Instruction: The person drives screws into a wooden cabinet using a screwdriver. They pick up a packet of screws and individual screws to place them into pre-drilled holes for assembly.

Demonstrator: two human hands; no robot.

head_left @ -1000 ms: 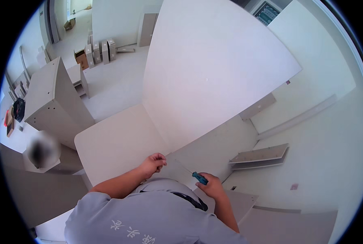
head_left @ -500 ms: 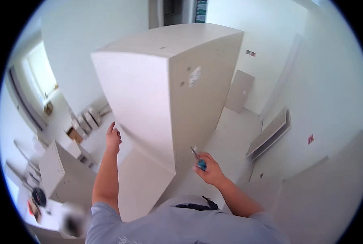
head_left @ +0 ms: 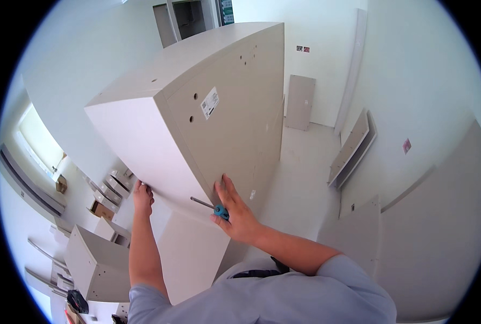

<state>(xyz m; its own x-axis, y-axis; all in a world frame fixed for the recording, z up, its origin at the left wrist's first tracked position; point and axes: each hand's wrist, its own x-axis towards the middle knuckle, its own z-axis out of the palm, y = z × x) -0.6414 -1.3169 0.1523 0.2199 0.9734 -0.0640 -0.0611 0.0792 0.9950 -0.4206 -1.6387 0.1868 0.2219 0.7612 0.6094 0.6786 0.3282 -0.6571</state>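
Note:
A tall beige cabinet carcass (head_left: 229,113) stands tilted in front of me, with round holes and a white label on its right side. My left hand (head_left: 143,198) is closed at the lower left edge of its pale near face, fingers curled against the edge. My right hand (head_left: 237,215) lies against the cabinet's side near the front corner, its fingers stretched over the panel. Between thumb and palm it keeps a screwdriver (head_left: 221,212) with a teal handle, whose metal shaft points left. A beige panel (head_left: 192,256) is below the cabinet, close to my body.
At the lower left is a smaller beige cabinet box (head_left: 97,264), with several cartons (head_left: 111,189) behind it. One panel (head_left: 301,102) leans on the far wall. Along the right wall are a narrow box unit (head_left: 353,148) and large panels (head_left: 429,232).
The cabinet has shifted left and turned in view. My left hand has gone from pointing to curling at its edge. My right hand has moved left onto the side panel, still with the screwdriver.

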